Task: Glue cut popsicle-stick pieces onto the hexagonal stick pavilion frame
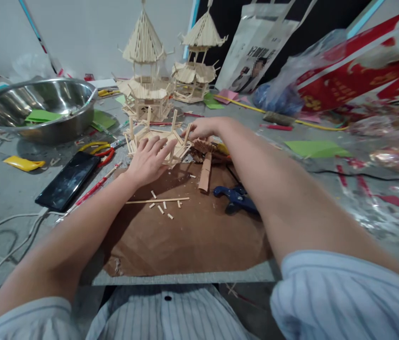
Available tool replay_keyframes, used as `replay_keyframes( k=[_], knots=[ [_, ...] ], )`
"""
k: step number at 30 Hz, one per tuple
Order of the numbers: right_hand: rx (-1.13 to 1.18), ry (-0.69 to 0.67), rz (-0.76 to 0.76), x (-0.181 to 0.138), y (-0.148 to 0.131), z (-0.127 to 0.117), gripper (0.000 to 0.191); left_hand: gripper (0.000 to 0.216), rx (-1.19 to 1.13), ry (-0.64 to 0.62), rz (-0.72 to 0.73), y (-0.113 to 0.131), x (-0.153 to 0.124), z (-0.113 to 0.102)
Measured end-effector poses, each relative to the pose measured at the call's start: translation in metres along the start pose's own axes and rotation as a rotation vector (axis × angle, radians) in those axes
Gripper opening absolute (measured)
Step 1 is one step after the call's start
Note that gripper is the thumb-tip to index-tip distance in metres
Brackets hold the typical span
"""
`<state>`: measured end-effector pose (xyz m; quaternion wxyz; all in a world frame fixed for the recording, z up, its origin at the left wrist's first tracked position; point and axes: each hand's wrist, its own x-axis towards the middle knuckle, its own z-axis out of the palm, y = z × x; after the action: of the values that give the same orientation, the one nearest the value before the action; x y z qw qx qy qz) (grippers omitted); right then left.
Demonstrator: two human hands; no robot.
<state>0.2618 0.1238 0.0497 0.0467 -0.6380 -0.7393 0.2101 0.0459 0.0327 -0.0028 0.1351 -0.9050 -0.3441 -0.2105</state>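
My left hand point(148, 160) lies flat with fingers spread on a small wooden-stick frame point(157, 139) at the far edge of a brown paper sheet point(185, 231). My right hand point(202, 128) rests at the frame's right side, fingers curled against its sticks. Short stick offcuts and one long thin stick point(158, 201) lie on the paper below my left hand. A rolled brown paper tube point(205, 172) lies just right of the frame.
Two stick pagodas point(144, 71) point(197, 61) stand behind. A steel bowl point(36, 106) sits far left, a black phone point(68, 180) and red-handled pliers point(105, 153) left of the paper. A blue tool point(236, 198) lies under my right forearm. Plastic bags point(362, 71) crowd the right.
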Motion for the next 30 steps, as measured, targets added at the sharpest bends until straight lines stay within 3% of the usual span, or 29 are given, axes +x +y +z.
replay_keyframes(
  k=[3,7,13,18,21,24,30],
  knots=[
    [-0.017,-0.083,0.081,0.007,-0.004,-0.003,0.011,0.061,0.008,0.0,-0.002,0.001,0.0,-0.001],
    [-0.1,-0.132,0.063,0.011,-0.003,-0.004,0.011,0.061,0.004,0.006,-0.006,0.0,0.0,0.0],
    [-0.004,-0.007,-0.021,0.005,0.008,0.004,0.008,0.06,-0.011,0.007,-0.004,0.0,0.0,0.0],
    [0.023,0.14,-0.081,-0.013,0.001,0.002,0.012,0.062,0.002,0.011,0.005,-0.001,-0.001,0.001],
    [0.1,0.241,-0.088,-0.032,-0.006,-0.009,0.012,0.062,-0.004,0.02,0.005,-0.001,0.0,0.002],
    [0.33,0.388,-0.172,-0.063,-0.013,-0.023,0.009,0.061,-0.008,0.024,-0.001,0.0,0.0,0.002],
    [0.797,0.705,-0.557,-0.156,-0.04,-0.031,0.007,0.06,-0.003,0.029,-0.016,0.0,0.0,0.003]
  ],
)
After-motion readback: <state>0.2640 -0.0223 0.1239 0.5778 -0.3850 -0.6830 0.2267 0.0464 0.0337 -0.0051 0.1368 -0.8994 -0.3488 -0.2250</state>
